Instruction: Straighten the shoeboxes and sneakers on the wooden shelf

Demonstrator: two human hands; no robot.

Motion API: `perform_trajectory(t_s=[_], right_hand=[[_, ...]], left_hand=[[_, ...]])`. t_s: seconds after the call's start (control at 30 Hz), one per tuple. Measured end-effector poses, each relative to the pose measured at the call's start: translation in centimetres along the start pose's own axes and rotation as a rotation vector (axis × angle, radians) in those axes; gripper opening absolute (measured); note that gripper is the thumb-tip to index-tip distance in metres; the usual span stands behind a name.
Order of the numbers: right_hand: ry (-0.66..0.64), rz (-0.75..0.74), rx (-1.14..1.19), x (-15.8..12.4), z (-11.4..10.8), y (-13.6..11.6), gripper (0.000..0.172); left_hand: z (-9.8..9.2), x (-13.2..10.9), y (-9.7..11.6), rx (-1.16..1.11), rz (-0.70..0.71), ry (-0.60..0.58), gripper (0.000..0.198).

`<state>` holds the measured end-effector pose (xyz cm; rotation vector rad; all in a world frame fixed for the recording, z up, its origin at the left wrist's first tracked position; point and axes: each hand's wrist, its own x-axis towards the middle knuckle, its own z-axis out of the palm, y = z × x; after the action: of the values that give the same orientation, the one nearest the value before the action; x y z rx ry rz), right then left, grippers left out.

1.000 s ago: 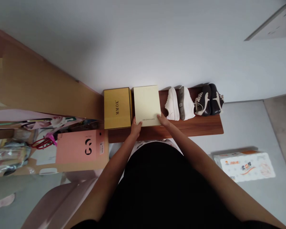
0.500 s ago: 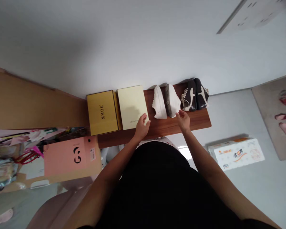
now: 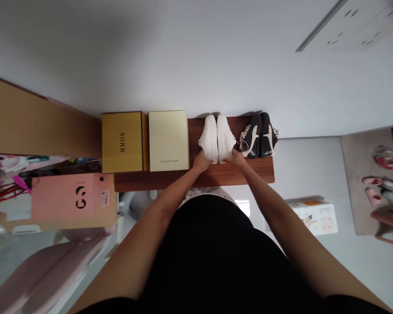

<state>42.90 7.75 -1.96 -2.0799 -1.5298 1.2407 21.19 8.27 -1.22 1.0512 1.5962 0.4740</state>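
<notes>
Two white sneakers stand side by side on a reddish-brown wooden shelf. My left hand is closed on the near end of the left white sneaker. At the right white sneaker, my right hand grips the near end, its fingers partly hidden by the shoe. Just right of them sits a pair of dark brown sneakers with cream trim and laces. Left of the white pair lies a cream box lettered MEIZHIYUAN, and beside it a yellow MMOK box.
A white wall rises behind the shelf. At left are a brown cabinet side, a pink box and a pink chair. A white wrapped pack lies on the floor at right, with pink slippers farther off.
Both hands have come onto the white sneakers from apart. The right sneaker, tilted before with its sole showing, now stands upright close against the left one. The view has shifted slightly.
</notes>
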Motion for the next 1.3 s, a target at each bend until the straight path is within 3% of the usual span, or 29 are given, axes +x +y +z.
perform_trajectory(t_s=[0.17, 0.43, 0.7, 0.97, 1.13, 1.23, 1.3], right_hand=[[-0.02, -0.074, -0.19, -0.7, -1.0, -1.4, 0.038], [-0.15, -0.151, -0.712, -1.2, -1.3, -5.6, 0.034], [-0.224, -0.173, -0.797, -0.3, 0.1, -7.4, 0.029], [-0.225, -0.167, -0.782, 0.7, 2.4, -6.7, 0.025], [-0.1, -0.319, -0.691, -0.1, 1.7, -5.4, 0.024], [0.093, -0.375, -0.519, -1.0, -0.9, -3.2, 0.025], [0.282, -0.326, -0.379, -1.6, -3.7, -0.8, 0.027]], left_hand=[[-0.4, -1.2, 1.9, 0.287, 0.14, -0.05, 0.037], [0.1, -1.8, 4.9, 0.939, 0.167, -0.136, 0.039], [1.1, -0.7, 4.2, 0.872, 0.226, -0.029, 0.029], [1.8, 0.4, 2.6, 0.747, 0.236, 0.033, 0.026], [1.3, 0.0, 2.0, 0.798, 0.306, 0.059, 0.022], [1.4, -0.7, 2.8, 0.762, 0.453, 0.077, 0.02], [2.5, -1.1, 3.9, 0.75, 0.56, 0.013, 0.021]])
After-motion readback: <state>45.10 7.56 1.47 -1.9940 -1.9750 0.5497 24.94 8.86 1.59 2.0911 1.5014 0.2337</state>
